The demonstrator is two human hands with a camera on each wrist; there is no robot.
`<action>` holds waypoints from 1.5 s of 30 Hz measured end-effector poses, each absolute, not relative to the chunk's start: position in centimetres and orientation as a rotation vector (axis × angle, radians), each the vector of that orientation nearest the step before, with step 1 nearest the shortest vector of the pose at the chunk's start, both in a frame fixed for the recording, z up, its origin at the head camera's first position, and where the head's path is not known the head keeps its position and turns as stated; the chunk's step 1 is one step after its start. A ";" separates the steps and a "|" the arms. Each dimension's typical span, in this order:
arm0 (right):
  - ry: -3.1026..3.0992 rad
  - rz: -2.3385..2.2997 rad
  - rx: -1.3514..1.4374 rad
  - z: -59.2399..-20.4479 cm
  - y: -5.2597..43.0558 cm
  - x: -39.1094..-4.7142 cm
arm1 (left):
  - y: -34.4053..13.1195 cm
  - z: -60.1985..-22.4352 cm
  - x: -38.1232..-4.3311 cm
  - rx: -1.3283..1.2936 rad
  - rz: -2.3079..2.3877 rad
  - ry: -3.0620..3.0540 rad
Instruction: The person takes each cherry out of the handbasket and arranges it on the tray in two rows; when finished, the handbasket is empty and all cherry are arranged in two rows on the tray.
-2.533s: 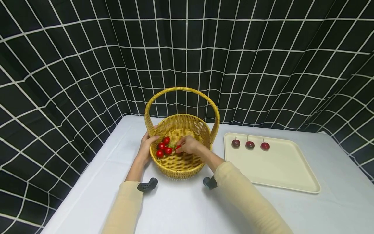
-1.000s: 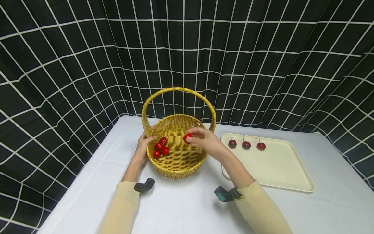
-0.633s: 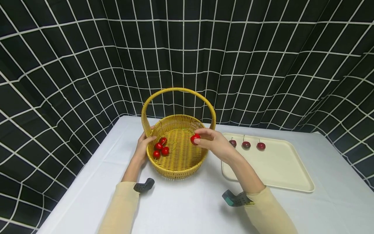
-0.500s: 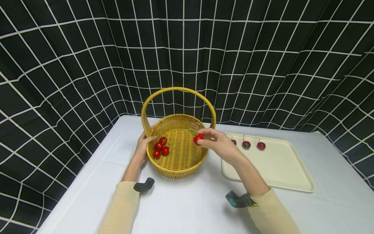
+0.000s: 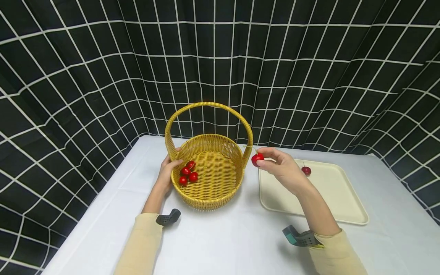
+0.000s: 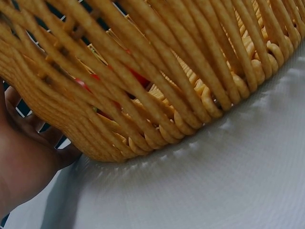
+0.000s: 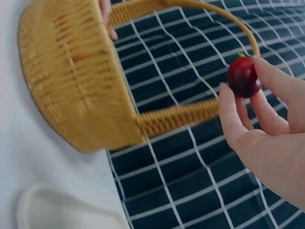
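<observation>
Black gridded cloth (image 5: 223,42) is hung behind the desk (image 5: 220,244). Between the basket (image 5: 206,203), gripped by the left hand (image 5: 165,173), and tray (image 5: 330,194), a cherry (image 5: 257,160) is pinched aloft by the right hand (image 5: 288,170). It could be dropped were the pinch slackened. Its stem (image 7: 241,55) is angled toward the handle (image 5: 208,104); no long axis is evident.

There's room over the tray (image 5: 335,196), front and right! Leftward, the tall handle (image 5: 208,104) of the basket (image 5: 209,203) bars the right hand (image 5: 288,170).
</observation>
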State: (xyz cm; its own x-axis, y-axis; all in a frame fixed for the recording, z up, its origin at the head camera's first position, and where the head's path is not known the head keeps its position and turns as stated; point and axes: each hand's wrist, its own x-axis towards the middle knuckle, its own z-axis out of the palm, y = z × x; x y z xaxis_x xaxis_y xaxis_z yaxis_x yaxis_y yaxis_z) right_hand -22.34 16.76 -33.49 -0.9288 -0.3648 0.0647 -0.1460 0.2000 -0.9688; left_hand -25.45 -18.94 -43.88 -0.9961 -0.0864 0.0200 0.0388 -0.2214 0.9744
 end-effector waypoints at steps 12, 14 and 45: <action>2.153 -2.063 -0.426 -33.6 21.7 -22.5 | -19.0 -43.9 -25.5 0.081 -2.419 -1.883; 2.101 -2.116 -0.433 -33.9 22.4 -22.4 | -19.0 -43.9 -25.5 0.080 -2.410 -1.900; 1.723 -2.567 -0.172 -37.0 29.2 -24.3 | -18.9 -43.9 -25.4 0.100 -2.430 -1.893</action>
